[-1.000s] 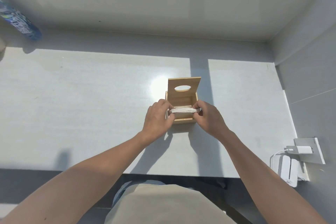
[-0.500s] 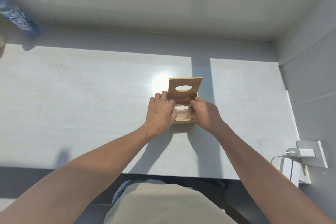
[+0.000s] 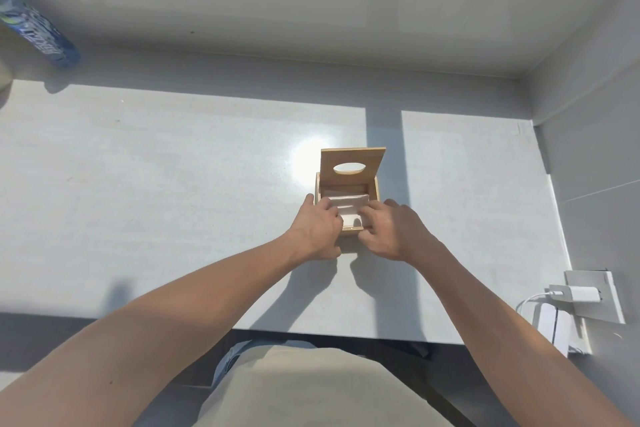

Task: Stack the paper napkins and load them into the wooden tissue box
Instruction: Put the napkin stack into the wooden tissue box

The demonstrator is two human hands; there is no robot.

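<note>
A small wooden tissue box [image 3: 374, 187] stands on the pale table [image 3: 173, 184], its lid [image 3: 352, 163] with an oval hole tipped up at the back. A white stack of paper napkins [image 3: 348, 206] lies inside the box, below the rim. My left hand [image 3: 320, 224] rests on the box's near left corner with its fingertips on the napkins. My right hand [image 3: 391, 227] is at the near right corner, fingers curled over the rim onto the stack. The near part of the napkins and the front wall are partly hidden by both hands.
A blue printed bottle [image 3: 38, 33] lies at the far left. A wall socket with a white charger [image 3: 576, 295] and a white device [image 3: 554, 326] sits at the right, beyond the table's edge. Walls close off the back and the right side.
The napkin stack went from held above the box's opening down into the box. Both hands followed it in and now press on it from the near corners.
</note>
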